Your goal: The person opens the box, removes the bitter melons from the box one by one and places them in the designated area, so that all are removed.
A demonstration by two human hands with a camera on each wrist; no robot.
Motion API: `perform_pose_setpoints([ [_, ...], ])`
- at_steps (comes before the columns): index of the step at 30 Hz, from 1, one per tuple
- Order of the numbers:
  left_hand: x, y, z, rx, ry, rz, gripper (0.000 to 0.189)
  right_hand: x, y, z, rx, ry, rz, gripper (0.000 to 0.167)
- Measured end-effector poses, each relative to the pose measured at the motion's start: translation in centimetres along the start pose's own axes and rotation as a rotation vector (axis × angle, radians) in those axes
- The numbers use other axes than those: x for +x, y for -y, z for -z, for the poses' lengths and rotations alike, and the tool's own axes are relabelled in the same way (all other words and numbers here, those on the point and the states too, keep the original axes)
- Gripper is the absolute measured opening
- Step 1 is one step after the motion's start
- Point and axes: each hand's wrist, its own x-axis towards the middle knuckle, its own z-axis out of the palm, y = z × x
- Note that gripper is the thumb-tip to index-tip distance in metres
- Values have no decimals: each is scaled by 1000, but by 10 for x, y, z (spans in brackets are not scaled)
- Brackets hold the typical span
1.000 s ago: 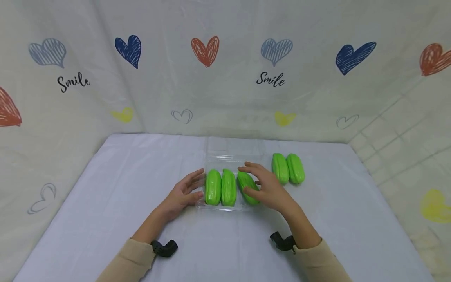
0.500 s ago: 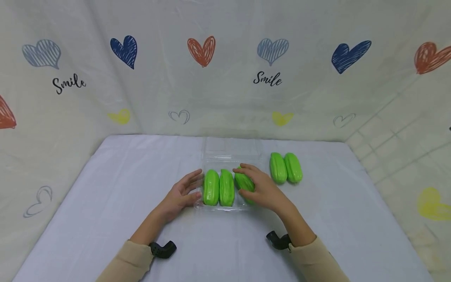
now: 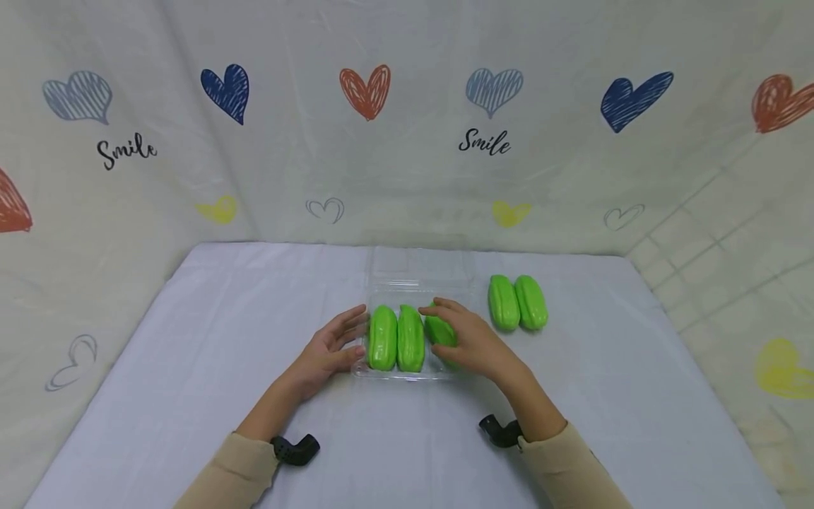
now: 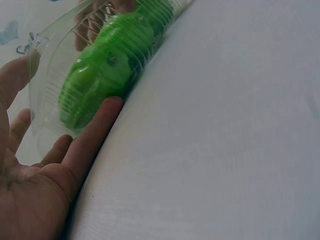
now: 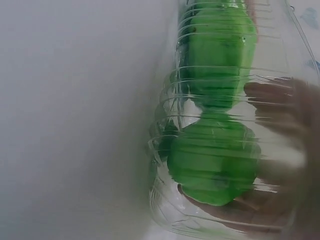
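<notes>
A clear plastic clamshell box (image 3: pixel 388 376) sits mid-table with its lid (image 3: pixel 416 265) folded back. Two bright green, ridged, cucumber-shaped vegetables (image 3: pixel 382 338) lie side by side in its left part. My left hand (image 3: pixel 327 360) rests against the box's left side, fingers fairly straight; in the left wrist view its thumb (image 4: pixel 97 125) runs along the wall. Over the right part, my right hand (image 3: pixel 473 344) holds a third green vegetable (image 3: pixel 439 330), partly hidden under the fingers. Through the box wall in the right wrist view, thumb and fingers flank that vegetable (image 5: pixel 215 155).
Two more green vegetables (image 3: pixel 518 302) lie together on the white tablecloth (image 3: pixel 610 353), right of the box. A heart-patterned curtain (image 3: pixel 420 162) hangs behind the table. Each wrist carries a black camera mount (image 3: pixel 296 449).
My right hand has shifted slightly left with the third vegetable, which now stands less slanted and is more covered by the fingers. My left hand stays against the box.
</notes>
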Motion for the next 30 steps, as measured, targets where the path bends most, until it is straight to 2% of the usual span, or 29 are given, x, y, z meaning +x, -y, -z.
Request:
perform_pose_setpoints([
  [17,-1,0,0,7,5,-7,78,1,1,-2,-62,56,-14,59],
  [30,-1,0,0,-8,4,-5,77,3,4,-5,-113,29,-36,56],
])
